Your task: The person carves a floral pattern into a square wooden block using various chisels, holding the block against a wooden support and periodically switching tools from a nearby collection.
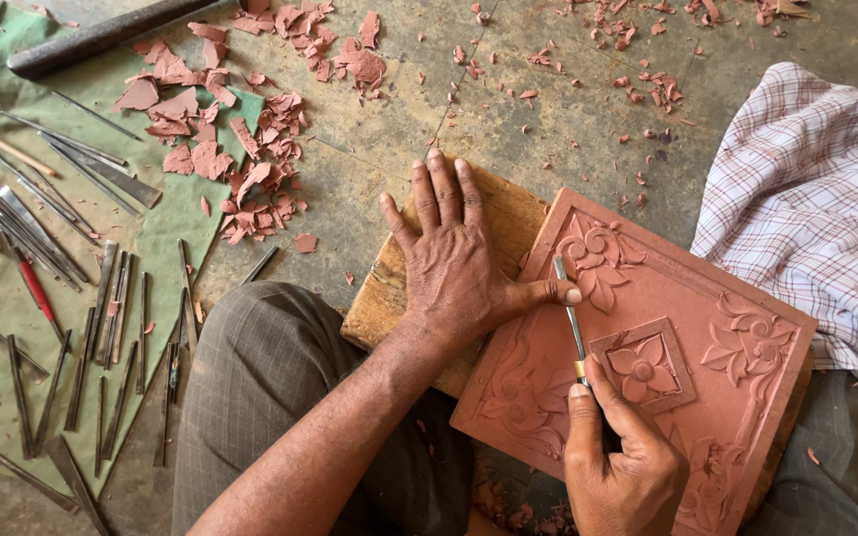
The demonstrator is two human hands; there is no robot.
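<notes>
Right hand (623,462) curled tight around a thin metal carving tool (570,316), blade running up and away from the hand onto the red clay relief tile (737,298). Left hand (454,263) spread flat, fingers on the wooden board (384,298) under the tile, thumb stretched right to touch the tool near its tip. Tile's left edge lies just under that thumb. Left of both hands, beyond the knee, chisels (101,328) on a green cloth (166,223); clay shavings (240,149) above; checked cloth (816,199) right.
</notes>
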